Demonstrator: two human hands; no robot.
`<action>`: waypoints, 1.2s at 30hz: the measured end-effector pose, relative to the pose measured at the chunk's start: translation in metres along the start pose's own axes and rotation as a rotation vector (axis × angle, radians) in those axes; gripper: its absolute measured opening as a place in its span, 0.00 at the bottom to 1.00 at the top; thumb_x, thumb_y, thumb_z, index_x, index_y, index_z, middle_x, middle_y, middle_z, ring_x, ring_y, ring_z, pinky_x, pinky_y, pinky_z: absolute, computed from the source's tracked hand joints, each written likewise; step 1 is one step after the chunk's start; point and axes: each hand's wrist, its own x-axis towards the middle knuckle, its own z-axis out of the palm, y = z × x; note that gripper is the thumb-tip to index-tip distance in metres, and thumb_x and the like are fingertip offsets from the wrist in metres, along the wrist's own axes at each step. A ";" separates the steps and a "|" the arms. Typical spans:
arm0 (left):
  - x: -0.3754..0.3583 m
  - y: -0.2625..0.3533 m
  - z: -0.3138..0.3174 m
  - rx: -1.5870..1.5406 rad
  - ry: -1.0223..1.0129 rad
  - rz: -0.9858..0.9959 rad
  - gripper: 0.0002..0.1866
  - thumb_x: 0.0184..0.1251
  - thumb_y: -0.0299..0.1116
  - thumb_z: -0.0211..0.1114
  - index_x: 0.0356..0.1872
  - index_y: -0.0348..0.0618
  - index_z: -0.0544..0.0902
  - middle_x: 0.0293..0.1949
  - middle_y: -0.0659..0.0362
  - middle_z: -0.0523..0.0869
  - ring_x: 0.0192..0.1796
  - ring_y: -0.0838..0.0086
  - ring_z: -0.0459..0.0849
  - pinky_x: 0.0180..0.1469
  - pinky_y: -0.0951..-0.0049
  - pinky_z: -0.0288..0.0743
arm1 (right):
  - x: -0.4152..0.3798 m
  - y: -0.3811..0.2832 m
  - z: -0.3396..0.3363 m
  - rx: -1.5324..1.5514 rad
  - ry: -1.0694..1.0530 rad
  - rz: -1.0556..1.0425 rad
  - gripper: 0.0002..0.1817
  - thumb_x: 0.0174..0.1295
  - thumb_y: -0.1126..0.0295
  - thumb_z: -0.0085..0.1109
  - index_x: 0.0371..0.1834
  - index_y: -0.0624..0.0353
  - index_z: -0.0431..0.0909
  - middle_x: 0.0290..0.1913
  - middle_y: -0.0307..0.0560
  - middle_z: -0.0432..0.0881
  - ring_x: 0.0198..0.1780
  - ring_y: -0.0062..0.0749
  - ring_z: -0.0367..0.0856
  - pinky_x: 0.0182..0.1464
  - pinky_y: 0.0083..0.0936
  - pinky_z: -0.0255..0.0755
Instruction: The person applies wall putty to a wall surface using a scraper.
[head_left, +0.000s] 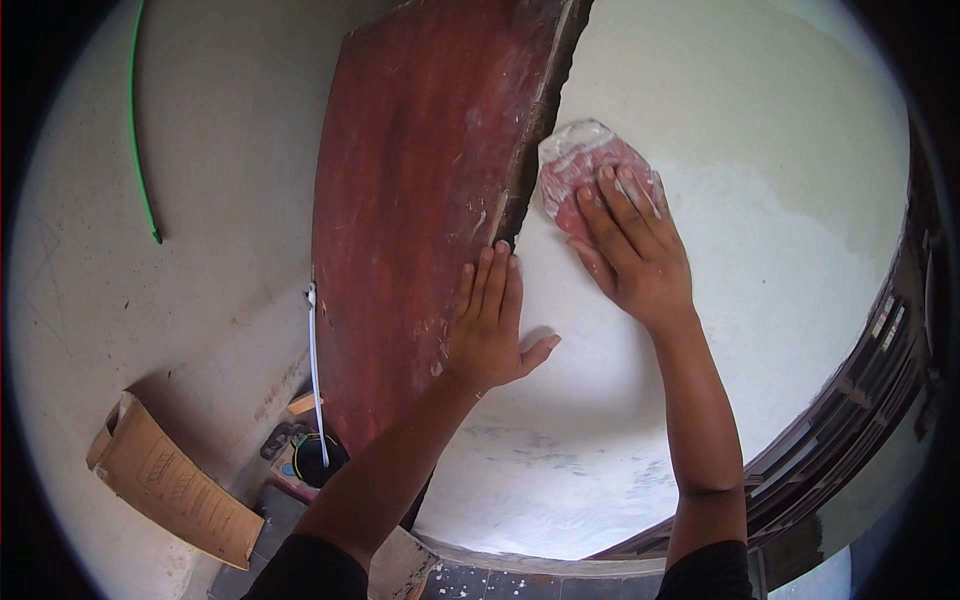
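Note:
My right hand [636, 250] presses a crumpled pinkish-red cloth [590, 165], smeared with white, against the pale wall [780, 300]. Its fingers lie over the cloth's lower right part, and whitish residue shows on some fingertips. My left hand [490, 320] rests with straight fingers and thumb out on the edge of a dark red wooden panel [420, 190], holding nothing. The panel stands tilted along the wall, its rough edge close to the cloth. A damp-looking, darker patch covers the wall's upper right, and grey marks show low down.
A green hose or cable [138, 130] hangs on the left wall. Below it a bent piece of cardboard [180, 485] leans, near a black round container [318, 460] and a thin white rod [316, 370]. Dark slatted frames [830, 430] curve along the right. Dark floor tiles [520, 585] lie below.

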 end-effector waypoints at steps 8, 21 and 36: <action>0.000 -0.003 0.001 0.005 -0.033 0.018 0.51 0.67 0.60 0.59 0.73 0.19 0.57 0.76 0.29 0.57 0.79 0.37 0.53 0.78 0.43 0.45 | -0.049 -0.006 -0.011 -0.019 -0.117 0.006 0.27 0.61 0.58 0.70 0.62 0.56 0.81 0.66 0.50 0.79 0.71 0.44 0.73 0.73 0.56 0.65; 0.000 -0.001 0.000 0.010 -0.001 0.012 0.49 0.65 0.60 0.61 0.71 0.21 0.62 0.74 0.32 0.61 0.79 0.42 0.58 0.79 0.44 0.48 | -0.002 -0.006 0.010 -0.084 -0.054 0.036 0.26 0.62 0.57 0.69 0.62 0.55 0.81 0.66 0.47 0.79 0.70 0.40 0.74 0.72 0.51 0.66; -0.002 -0.003 0.003 0.000 -0.024 0.025 0.52 0.67 0.61 0.58 0.73 0.18 0.58 0.75 0.28 0.57 0.79 0.37 0.54 0.78 0.41 0.47 | -0.013 -0.014 0.009 -0.054 -0.089 -0.007 0.24 0.62 0.59 0.70 0.60 0.55 0.82 0.66 0.45 0.79 0.71 0.36 0.73 0.75 0.52 0.64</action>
